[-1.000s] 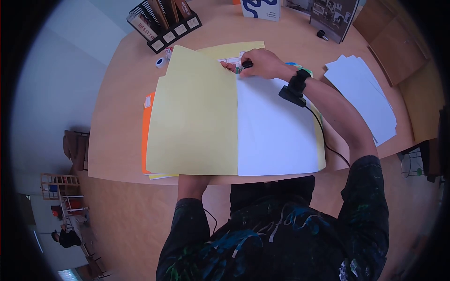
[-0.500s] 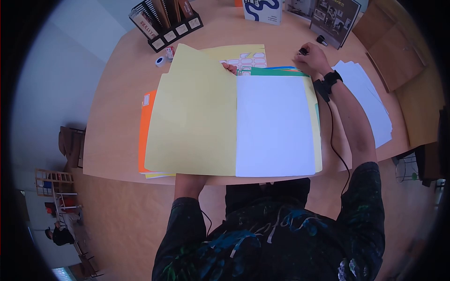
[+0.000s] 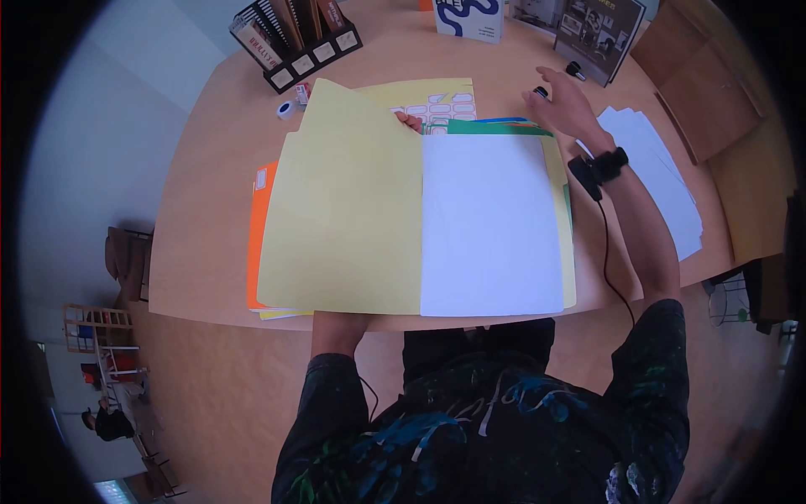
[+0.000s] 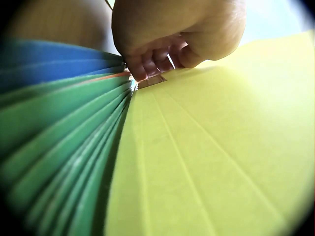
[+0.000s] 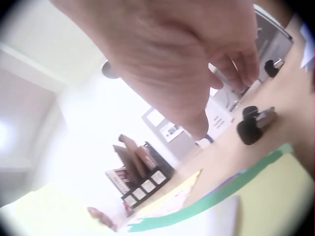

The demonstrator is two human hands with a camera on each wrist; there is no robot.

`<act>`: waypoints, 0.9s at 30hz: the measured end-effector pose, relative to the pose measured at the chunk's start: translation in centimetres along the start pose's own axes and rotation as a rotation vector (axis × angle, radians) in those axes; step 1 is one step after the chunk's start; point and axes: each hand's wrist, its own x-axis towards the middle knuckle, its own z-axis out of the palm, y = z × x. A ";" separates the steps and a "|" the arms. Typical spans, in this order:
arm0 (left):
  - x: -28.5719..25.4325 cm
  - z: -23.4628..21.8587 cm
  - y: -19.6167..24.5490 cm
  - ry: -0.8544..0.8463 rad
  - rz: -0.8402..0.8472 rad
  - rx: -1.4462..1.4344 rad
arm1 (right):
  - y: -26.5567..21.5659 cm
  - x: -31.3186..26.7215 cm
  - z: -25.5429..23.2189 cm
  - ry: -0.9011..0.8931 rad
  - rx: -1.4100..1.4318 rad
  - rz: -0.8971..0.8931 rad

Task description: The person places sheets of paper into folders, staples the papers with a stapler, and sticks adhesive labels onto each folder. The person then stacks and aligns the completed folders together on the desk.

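Tabletop (image 3: 201, 252), pale wood, its far side occupied by a black file rack (image 3: 311, 63), a roll of tape (image 3: 286, 110) and an upright white book (image 3: 470, 21).

Yellow folder (image 3: 340, 202), one: laid open at the front edge, over a pile with green folders (image 3: 483, 128); cover raised at the left, a white sheet (image 3: 491, 227) resting on the right half.

Loose papers (image 3: 651, 176): spread at the right.

Left hand (image 4: 177, 29): in the head view mostly hidden by the raised cover, fingertips seen at the top beside the fold. Fingers bent; whether the folder's edge is pinched cannot be told.

Right hand (image 3: 571, 109): poised beyond the folder's top right corner, fingers loosely extended, nothing grasped.

Black clip (image 5: 251, 130), apparently such: lying on the wood just beside that hand, apart from it; a second clip (image 3: 574, 69) is placed farther back.

Handling, by judgement: whether the nearer clip is being reached for or let go cannot be told. It is best handled with fingertips only. The cover should be supported near the fold, not tugged, lest it be creased; the white sheet should be cleared from above, so that it is not dragged askew
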 end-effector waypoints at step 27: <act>22.2 8.9 7.1 -0.255 0.275 -1.101 | -2.5 -12.7 -4.8 -0.855 0.512 -0.091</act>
